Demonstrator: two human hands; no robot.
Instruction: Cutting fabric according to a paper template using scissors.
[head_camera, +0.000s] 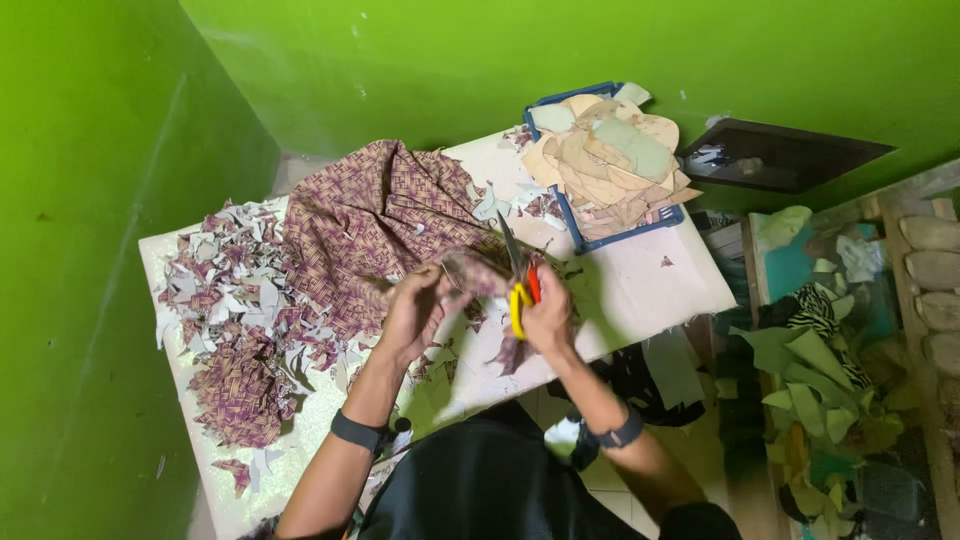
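The right hand (548, 318) was clenched through the yellow and orange handles of the scissors (518, 280), blades pointing toward the far edge of the bench (640, 290). The left hand (415, 310) pinched a small piece of patterned fabric (475, 272) just beside the blades, near the middle of the bench. A larger fold of the same cloth (375, 225) lay behind it, with offcuts (235, 330) heaped toward the left edge and a blue tray (578, 232) of tan cut shapes at the far right corner. With the fingers so near the blades, a slip of the limp piece could nick them or spoil the cut line.
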